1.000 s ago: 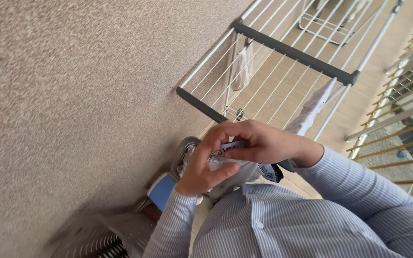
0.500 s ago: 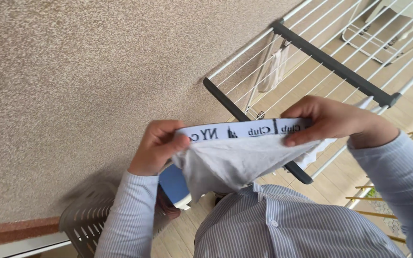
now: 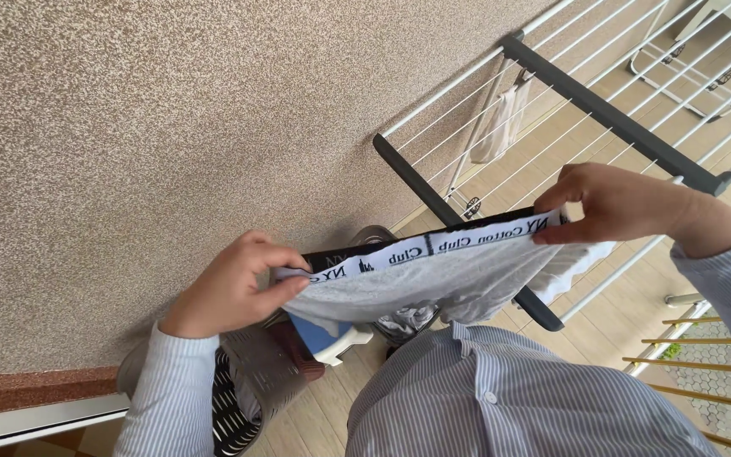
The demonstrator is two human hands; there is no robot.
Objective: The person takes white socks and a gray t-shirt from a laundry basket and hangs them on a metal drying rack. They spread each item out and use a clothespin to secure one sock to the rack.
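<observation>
Left hand (image 3: 228,288) and right hand (image 3: 615,203) pinch the grey underwear (image 3: 433,271) waistband taut at frame centre; even tension suits the drying rack (image 3: 611,127).

Both hands stretch a pair of grey underwear (image 3: 399,288) by its white printed waistband. The left hand (image 3: 226,288) pinches one end near the rough beige wall (image 3: 171,127); the right hand (image 3: 628,203) pinches the other end, raised over the drying rack (image 3: 611,123). A small pale cloth (image 3: 501,118) hangs from the rack's lines. Below the garment sit a slotted laundry basket (image 3: 251,389) and a blue-and-white object (image 3: 323,334). The person wears a striped shirt (image 3: 501,398).
</observation>
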